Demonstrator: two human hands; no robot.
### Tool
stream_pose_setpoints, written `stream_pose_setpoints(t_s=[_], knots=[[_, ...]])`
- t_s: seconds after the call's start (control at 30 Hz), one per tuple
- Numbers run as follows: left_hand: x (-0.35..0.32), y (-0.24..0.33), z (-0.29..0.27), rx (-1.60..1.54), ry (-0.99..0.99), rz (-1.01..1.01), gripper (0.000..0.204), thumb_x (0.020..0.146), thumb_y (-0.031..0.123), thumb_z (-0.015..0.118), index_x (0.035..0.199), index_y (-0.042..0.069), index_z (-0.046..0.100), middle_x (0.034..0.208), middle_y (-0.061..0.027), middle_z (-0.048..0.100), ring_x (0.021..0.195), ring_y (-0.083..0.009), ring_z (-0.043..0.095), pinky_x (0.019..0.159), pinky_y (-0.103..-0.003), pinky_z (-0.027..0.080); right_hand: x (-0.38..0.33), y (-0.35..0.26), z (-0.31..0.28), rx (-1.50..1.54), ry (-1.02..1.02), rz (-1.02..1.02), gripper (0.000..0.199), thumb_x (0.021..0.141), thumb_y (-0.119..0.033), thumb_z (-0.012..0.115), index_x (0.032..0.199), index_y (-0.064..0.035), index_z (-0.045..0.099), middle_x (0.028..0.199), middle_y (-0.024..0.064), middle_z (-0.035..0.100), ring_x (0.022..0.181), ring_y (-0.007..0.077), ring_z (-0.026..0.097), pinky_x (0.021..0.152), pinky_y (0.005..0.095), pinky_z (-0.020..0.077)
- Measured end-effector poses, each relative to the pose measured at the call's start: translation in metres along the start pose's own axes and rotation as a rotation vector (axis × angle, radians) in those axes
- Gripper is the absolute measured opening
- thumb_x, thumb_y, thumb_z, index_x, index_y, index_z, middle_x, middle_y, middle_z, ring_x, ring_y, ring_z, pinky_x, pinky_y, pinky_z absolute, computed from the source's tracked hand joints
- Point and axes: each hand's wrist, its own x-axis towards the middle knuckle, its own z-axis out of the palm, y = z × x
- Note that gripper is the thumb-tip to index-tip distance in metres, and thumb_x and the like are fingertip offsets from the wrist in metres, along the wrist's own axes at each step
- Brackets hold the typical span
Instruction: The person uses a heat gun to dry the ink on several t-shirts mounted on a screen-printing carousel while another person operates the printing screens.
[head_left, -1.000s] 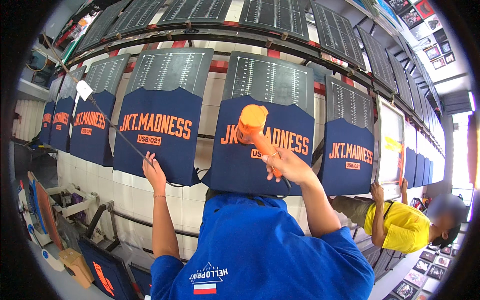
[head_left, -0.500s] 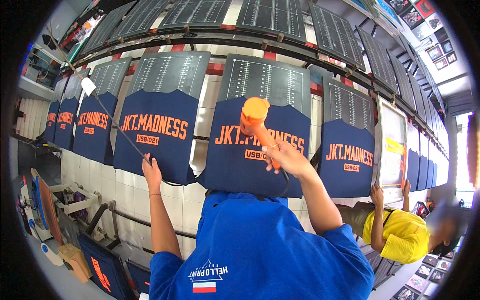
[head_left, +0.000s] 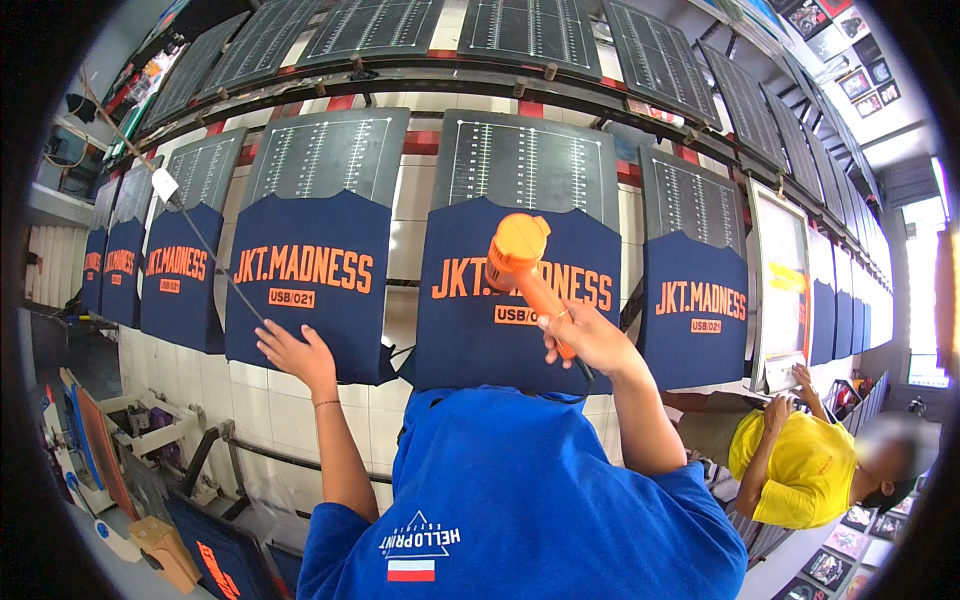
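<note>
My right hand [head_left: 590, 340] is closed round the handle of an orange hair dryer [head_left: 522, 240], held above a navy T-shirt [head_left: 460, 350] with orange lettering; the dryer covers part of the print. A dark cord runs down from its handle. My left hand [head_left: 298, 358] is open, fingers spread, over the lower part of the neighbouring navy T-shirt [head_left: 340, 330]. A thin dark cord [head_left: 210, 248] with a white block [head_left: 164, 184] on it slants down from the upper left to the fingertips. Whether the fingers touch the cord or shirt, I cannot tell.
Dark boards [head_left: 530, 150] marked with white scales carry the shirts in a row. Behind a rail stands another row of boards [head_left: 530, 35]. At the right, a person in a yellow shirt [head_left: 795, 470] has hands at a framed printing screen [head_left: 785, 330]. A cardboard box [head_left: 165, 550] stands lower left.
My left hand has moved slightly left and down; its fingers, curled at the cord before, are spread now. The dryer has shifted slightly right and down. The other person's hands have moved on the screen.
</note>
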Motion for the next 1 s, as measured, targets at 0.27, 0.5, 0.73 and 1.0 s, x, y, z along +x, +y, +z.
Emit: stream_pose_setpoints(t_s=[0.27, 0.5, 0.73, 1.0], knots=[[0.027, 0.023, 0.057, -0.097, -0.162, 0.205, 0.064, 0.102, 0.03, 0.048, 0.152, -0.004, 0.027, 0.158, -0.0293, 0.022, 0.147, -0.0476, 0.02, 0.12, -0.054, 0.018, 0.012, -0.013, 0.002, 0.044, 0.084, -0.025, 0.035, 0.098, -0.034, 0.061, 0.105, -0.0005, 0.055, 0.075, 0.0028, 0.059, 0.063, 0.011, 0.063, 0.05, 0.0237, 0.0482], [0.002, 0.067, 0.074, 0.006, -0.287, 0.366, 0.067, 0.105, 0.039, 0.038, 0.152, -0.007, 0.026, 0.16, -0.0265, 0.023, 0.149, -0.0424, 0.019, 0.121, -0.053, 0.016, 0.009, 0.001, 0.0, 0.052, 0.136, -0.034, 0.033, 0.099, -0.033, 0.06, 0.104, -0.0002, 0.055, 0.075, 0.0028, 0.058, 0.063, 0.0113, 0.063, 0.049, 0.0236, 0.0478], [0.034, 0.043, 0.08, 0.051, -0.243, 0.27, 0.067, 0.105, 0.04, 0.035, 0.151, -0.008, 0.028, 0.159, -0.0256, 0.026, 0.149, -0.041, 0.021, 0.122, -0.051, 0.015, 0.0, -0.003, 0.003, 0.076, 0.162, -0.011, 0.032, 0.099, -0.032, 0.06, 0.103, -0.0004, 0.055, 0.075, 0.0024, 0.058, 0.063, 0.0119, 0.064, 0.048, 0.0239, 0.0472], [0.066, 0.013, 0.087, 0.109, -0.17, 0.077, 0.065, 0.106, 0.04, 0.03, 0.149, -0.01, 0.031, 0.156, -0.0298, 0.028, 0.147, -0.0435, 0.024, 0.122, -0.05, 0.017, -0.027, 0.01, 0.004, 0.085, 0.124, 0.04, 0.031, 0.098, -0.031, 0.061, 0.102, -0.0003, 0.054, 0.077, 0.003, 0.058, 0.063, 0.013, 0.064, 0.048, 0.0238, 0.047]])
